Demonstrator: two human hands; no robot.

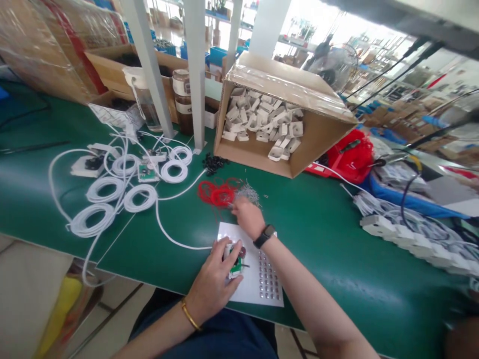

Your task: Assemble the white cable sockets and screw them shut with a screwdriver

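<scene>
My left hand (pixel 213 281) is closed around a small white housing with a green circuit board (pixel 235 270) in it. A white cable runs from it to the left across the table. Beneath it lies a white sheet (pixel 251 289) bearing rows of small shiny round pieces (pixel 269 279). My right hand (pixel 248 217) reaches forward with its fingers curled together, between a bundle of thin red rings (pixel 221 195) and a heap of small metal screws or pins (pixel 250 193). What its fingertips hold, if anything, is too small to make out.
Coiled white cables (pixel 98 219) spread over the left of the green table (pixel 322 239). A tipped cardboard box (pixel 318 134) of white housings stands behind, with small black parts (pixel 213 163) before it. Cabled white housings (pixel 407 239) line the right. A post (pixel 194 75) and bottles (pixel 183 104) stand at the back.
</scene>
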